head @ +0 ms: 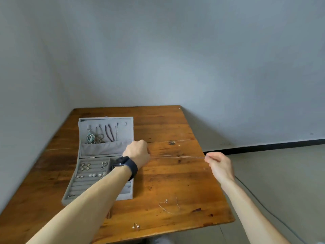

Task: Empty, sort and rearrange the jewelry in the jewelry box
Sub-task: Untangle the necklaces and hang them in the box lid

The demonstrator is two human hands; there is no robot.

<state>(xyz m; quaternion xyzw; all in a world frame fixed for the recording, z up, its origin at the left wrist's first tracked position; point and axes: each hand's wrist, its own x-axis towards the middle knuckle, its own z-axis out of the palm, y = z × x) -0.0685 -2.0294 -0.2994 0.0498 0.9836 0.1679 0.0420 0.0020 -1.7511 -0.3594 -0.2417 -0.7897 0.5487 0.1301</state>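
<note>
An open grey velvet jewelry box [82, 187] lies on the left part of the wooden table [175, 176]. Necklaces and a bracelet hang inside its raised lid [105, 132]; earrings and rings sit in the padded rows of its base. A thin silver chain [177, 156] is stretched taut above the table between my hands. My left hand [138, 152], with a dark watch on its wrist, grips one end beside the lid. My right hand [219, 164] pinches the other end near the table's right edge.
Another thin chain with a small pendant [168, 206] lies loose on the table in front. Two small stud earrings [135, 226] sit near the front edge. Grey walls close in behind and on the left; a cable [263, 206] runs over the floor on the right.
</note>
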